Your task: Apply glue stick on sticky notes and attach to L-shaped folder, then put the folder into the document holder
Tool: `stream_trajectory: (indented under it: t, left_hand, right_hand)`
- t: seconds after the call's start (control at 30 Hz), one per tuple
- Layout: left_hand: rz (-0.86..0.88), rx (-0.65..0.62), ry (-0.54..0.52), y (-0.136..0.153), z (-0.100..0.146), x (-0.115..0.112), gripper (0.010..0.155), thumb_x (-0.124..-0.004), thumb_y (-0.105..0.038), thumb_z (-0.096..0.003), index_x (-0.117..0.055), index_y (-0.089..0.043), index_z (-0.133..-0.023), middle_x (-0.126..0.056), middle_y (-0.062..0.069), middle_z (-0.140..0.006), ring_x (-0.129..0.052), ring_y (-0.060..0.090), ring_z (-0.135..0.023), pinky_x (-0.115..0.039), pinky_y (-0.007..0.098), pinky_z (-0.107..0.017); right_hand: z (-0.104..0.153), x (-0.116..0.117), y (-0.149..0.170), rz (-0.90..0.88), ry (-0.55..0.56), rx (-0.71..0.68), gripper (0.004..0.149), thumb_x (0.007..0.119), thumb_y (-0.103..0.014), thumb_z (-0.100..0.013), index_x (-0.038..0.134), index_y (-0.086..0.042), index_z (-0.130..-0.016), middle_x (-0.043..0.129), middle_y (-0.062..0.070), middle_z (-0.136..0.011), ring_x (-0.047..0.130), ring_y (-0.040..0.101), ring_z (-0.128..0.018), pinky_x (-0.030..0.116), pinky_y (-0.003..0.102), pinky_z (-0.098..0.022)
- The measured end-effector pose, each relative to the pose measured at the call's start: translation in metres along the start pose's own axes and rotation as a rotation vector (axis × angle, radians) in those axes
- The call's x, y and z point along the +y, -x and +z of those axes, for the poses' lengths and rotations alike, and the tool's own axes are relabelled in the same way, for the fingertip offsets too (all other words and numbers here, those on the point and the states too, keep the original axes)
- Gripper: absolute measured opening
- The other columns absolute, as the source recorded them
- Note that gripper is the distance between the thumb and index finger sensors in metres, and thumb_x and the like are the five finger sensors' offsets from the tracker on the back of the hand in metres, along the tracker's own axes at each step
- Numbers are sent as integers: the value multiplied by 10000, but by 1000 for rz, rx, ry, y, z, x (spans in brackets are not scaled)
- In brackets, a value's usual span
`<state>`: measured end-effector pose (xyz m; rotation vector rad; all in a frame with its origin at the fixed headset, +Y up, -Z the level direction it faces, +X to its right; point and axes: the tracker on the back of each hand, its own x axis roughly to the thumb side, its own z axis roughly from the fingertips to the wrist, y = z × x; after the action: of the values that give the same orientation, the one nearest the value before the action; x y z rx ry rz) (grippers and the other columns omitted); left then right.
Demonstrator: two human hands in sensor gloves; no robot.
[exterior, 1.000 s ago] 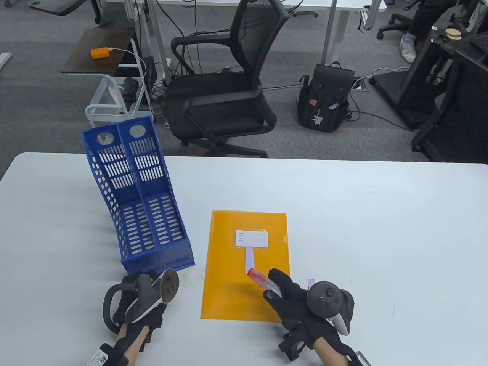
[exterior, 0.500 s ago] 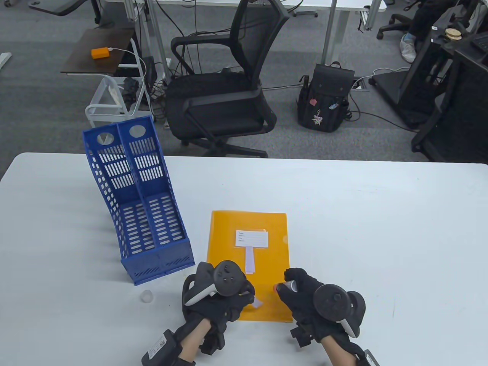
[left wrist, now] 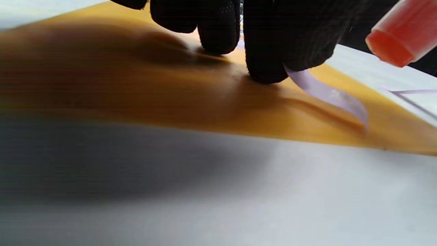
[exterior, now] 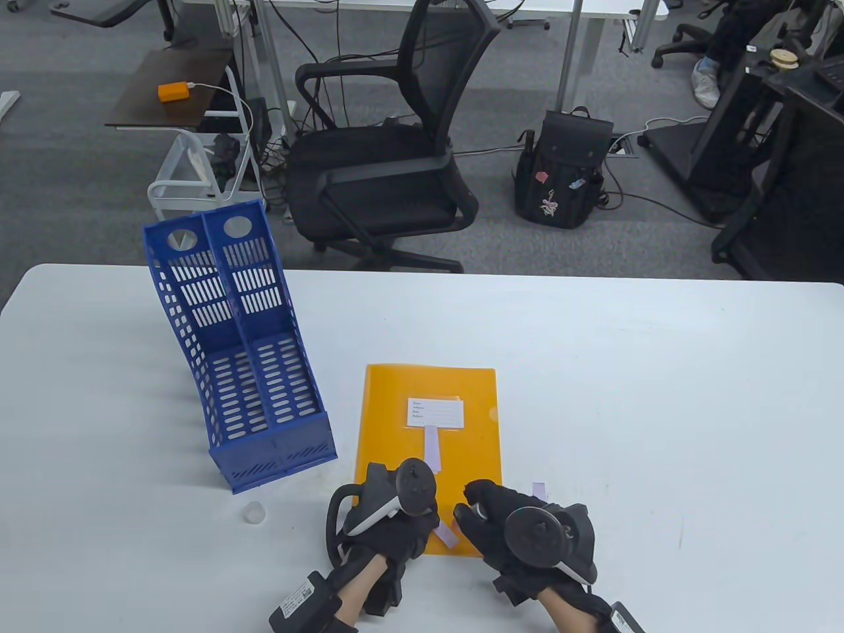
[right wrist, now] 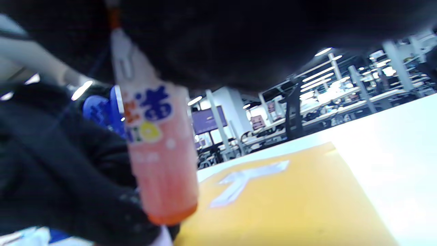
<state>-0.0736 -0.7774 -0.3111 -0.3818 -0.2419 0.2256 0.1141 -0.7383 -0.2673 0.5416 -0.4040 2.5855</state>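
**Both hands at the near edge of the folder, glue stick over a sticky note**

Landmark: the orange folder (exterior: 428, 455), flat on the white table (exterior: 659, 395).

- Left hand (exterior: 389, 527) sits on the folder's near-left corner. In the left wrist view its fingertips (left wrist: 269, 65) press down on the folder and pin one end of a pale lilac sticky note (left wrist: 327, 95) – the free end of the strip curls up off the folder. Fingers bent down onto the strip, not wrapped round it.
- Right hand (exterior: 508, 527) is at the folder's near-right corner, clenched round the glue stick (right wrist: 158, 150). The tube is pinkish with a printed label, its orange end pointing down, just above the folder surface. Contact with the note cannot be told – the right wrist view is blurred.
- Clear cap (exterior: 253, 512) lies on the table left of the folder, near the left hand.
- Another lilac strip (exterior: 539, 489) lies on the table just off the folder's right edge.
- On the folder's middle: a white label (exterior: 435, 413) with a lilac strip (exterior: 432, 450) stuck below it, forming a T.
- Blue document holder (exterior: 244, 356) stands just left of the folder, apart from it, two compartments, open face towards the hands.
- Beyond the table: a black office chair (exterior: 389, 151) and a black backpack (exterior: 564, 171) on the floor.
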Motion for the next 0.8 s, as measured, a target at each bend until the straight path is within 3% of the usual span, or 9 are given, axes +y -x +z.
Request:
stream_trajectory:
  t: [0.5,0.7,0.8]
  left_hand:
    - [40,-5,36,4,1,1,380,-811,-444,-481,-856,-264,-813,-603,50,-1096,-505,333,-1051,-408,624,-766]
    - [62,-8,35,6,2,3,390,-822,-449,-476,-845,-253,-812,-617,44,-1096,-518,326,-1053,-413,627,-764]
    - [22,-6,27,6,0,2,380,-821,-444,-476,-849,-257,-806,-618,31,-1090,-529,315,-1049,-432,619,-763]
  right_hand:
    - [-8,26,-18,115,-103,-39,478,830,-504,-449,891,-117,-722,973,58,-322,977,145,-130,869,357,-111]
    - [-10,27,-22,221,-146,-9,570,870,-557,-422,844,-112,-778,1015,100,-524,1047,271,-325,881,410,-206]
    - [-10,28,-23,164,-168,5,513,878,-497,-443,864,-110,-779,1024,132,-484,1050,285,-286,880,408,-181]
